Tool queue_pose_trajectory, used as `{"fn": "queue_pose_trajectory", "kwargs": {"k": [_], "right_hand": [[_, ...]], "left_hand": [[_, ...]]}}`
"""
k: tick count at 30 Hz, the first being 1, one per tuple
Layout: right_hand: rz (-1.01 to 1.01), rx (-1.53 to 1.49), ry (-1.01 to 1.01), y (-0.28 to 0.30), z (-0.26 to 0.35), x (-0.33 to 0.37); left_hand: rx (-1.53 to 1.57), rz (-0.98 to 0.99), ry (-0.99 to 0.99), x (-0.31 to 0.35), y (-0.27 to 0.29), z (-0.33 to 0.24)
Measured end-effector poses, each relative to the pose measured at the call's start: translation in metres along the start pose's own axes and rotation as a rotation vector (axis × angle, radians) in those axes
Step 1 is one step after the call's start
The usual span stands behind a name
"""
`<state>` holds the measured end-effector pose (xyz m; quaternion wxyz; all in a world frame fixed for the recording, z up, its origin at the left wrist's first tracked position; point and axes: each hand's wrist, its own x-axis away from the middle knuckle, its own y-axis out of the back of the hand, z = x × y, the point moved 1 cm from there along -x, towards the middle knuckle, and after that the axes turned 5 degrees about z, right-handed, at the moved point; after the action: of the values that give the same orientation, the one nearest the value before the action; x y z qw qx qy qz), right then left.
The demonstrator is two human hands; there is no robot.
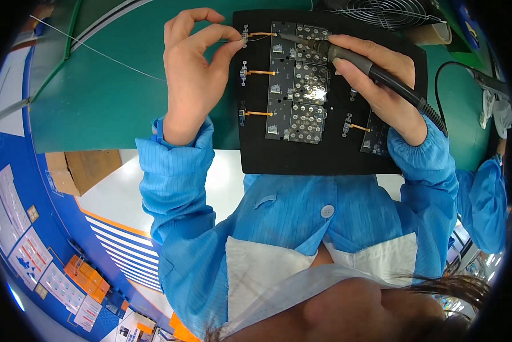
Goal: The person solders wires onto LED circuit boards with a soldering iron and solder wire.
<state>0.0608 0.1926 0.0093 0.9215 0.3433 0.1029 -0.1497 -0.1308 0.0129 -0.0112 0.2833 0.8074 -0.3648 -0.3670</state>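
Note:
My left hand (196, 71) pinches a thin solder wire (119, 61) between thumb and forefinger, and its tail trails off to the upper left. In my right hand (384, 74) is a soldering iron (395, 86) held like a pen. The iron's tip meets the top of a black circuit board panel (276, 80), close to the end of the uppermost orange flex cable (261, 34). Two similar orange cables (260, 73) with small connectors join the panel's left edge lower down. A black mat (301, 159) lies under the panel. My right hand partly covers another board (374, 139).
A green table (113, 114) surrounds the mat. Beyond it stand a round wire fan guard (381, 12) and a cardboard tube (435, 34). The iron's black cord (437, 80) loops at the right. Another person's blue sleeve (486, 205) shows at far right; a cardboard box (88, 171) sits lower left.

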Motion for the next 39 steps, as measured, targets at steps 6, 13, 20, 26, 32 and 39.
{"fn": "queue_pose_trajectory", "kwargs": {"k": [6,13,20,26,32,39], "right_hand": [[0.008,0.016,0.012,0.001,0.000,0.000],[0.008,0.025,0.020,0.001,0.001,-0.001],[0.006,0.023,0.008,0.002,0.001,-0.002],[-0.027,-0.018,-0.020,0.001,-0.001,0.000],[-0.020,0.000,0.002,0.001,-0.002,-0.001],[0.007,0.005,-0.006,0.002,-0.003,0.000]], "left_hand": [[0.012,0.007,-0.005,-0.002,-0.001,-0.001],[0.029,0.040,-0.006,-0.006,-0.004,-0.002],[0.217,0.015,0.016,-0.011,-0.011,0.001],[0.267,0.119,0.172,-0.016,-0.025,0.004],[0.313,0.129,0.099,-0.019,-0.038,0.015],[0.331,0.124,0.116,-0.019,-0.037,0.015]]}}
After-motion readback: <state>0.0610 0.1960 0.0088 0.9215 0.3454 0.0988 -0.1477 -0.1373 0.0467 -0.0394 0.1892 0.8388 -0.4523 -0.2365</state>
